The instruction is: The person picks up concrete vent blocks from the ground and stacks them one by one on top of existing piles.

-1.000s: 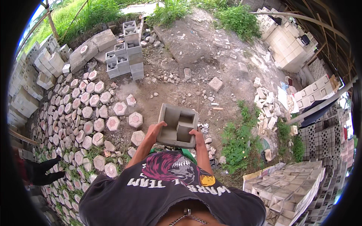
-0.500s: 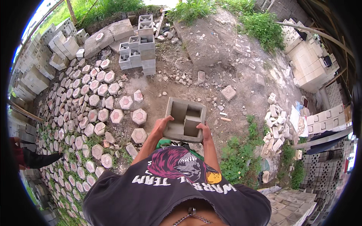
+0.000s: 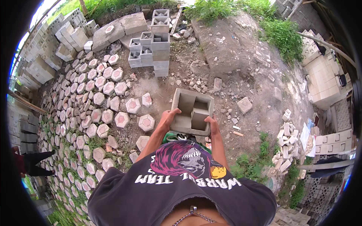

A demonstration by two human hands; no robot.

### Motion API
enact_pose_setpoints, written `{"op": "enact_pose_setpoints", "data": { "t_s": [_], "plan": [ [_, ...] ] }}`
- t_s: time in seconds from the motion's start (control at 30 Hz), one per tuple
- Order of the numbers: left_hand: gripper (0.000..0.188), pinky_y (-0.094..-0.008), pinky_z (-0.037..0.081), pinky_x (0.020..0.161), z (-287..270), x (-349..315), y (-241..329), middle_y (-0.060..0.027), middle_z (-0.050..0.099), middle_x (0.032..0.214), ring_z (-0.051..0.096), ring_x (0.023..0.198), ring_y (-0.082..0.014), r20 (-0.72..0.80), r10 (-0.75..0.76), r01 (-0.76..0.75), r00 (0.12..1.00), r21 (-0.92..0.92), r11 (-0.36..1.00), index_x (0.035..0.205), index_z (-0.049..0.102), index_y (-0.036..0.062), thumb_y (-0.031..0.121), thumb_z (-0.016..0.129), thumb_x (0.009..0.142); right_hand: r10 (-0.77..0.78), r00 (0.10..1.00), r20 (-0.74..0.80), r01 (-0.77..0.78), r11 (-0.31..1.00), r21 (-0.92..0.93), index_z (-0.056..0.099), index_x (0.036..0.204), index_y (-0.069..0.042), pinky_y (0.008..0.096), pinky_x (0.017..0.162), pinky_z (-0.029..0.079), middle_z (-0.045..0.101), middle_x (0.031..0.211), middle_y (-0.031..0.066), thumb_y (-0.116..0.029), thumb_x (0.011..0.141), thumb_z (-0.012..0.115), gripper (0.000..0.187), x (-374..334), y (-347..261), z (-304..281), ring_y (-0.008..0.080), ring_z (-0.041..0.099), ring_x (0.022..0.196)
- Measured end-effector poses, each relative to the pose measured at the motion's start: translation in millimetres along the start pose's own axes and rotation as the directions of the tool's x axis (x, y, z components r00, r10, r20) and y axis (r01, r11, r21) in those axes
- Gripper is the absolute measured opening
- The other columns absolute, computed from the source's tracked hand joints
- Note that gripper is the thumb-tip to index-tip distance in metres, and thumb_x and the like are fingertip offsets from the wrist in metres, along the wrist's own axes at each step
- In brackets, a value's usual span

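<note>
A grey concrete block with hollow cells inside is held up in front of my waist, its open face toward me. My left hand grips its left side, the thumb hooked over the rim. On the opposite side, my right hand clasps the wall, the thumb over the edge. The fingers behind the block are hidden. Ahead and a little to the left stands a stack of similar grey blocks, one tall column with several shorter ones beside it.
Hexagonal pavers cover the ground at left. A concrete slab lies behind them, near stacked blocks. Rubble is heaped at right, and a dirt mound rises ahead. Another person stands at far left.
The block stack ahead now appears farther right and the held block slightly higher in view. Both hands keep their grip on the block. The person at far left has shifted their legs.
</note>
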State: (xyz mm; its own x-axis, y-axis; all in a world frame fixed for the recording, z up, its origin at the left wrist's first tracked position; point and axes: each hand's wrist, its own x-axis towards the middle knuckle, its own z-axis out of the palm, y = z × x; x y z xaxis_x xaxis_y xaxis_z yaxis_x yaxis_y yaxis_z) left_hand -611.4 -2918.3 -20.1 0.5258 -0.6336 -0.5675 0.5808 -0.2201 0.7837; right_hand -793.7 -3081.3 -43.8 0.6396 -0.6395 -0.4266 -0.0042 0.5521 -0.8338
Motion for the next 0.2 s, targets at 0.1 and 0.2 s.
{"op": "enact_pose_setpoints", "data": {
  "t_s": [0.1,0.2],
  "plan": [
    [0.042,-0.0308,0.048,0.061,-10,26,19,-0.0068,0.061,0.075,0.058,0.063,-0.0165,-0.031,0.013,-0.013,0.999,0.016,1.0,0.093,0.064,-0.0041,0.031,0.069,0.072,-0.012,1.0,0.018,0.012,1.0,-0.016,0.039,0.132,0.0,0.0354,0.079,0.054,0.058,0.106,0.0153,-0.008,0.063,0.058,0.072,32,-7,18,0.0259,0.062,0.091],
    [0.043,-0.0324,0.05,0.062,-22,50,28,-0.0089,0.062,0.079,0.06,0.065,-0.0178,-0.095,0.062,-0.057,0.994,0.058,0.997,0.097,0.065,-0.0032,0.032,0.069,0.072,-0.029,0.999,0.015,0.03,0.998,-0.06,0.036,0.135,0.004,0.0336,0.084,0.053,0.06,0.108,0.0158,-0.011,0.065,0.057,0.074,60,-11,34,0.0261,0.062,0.093]
  ]
}}
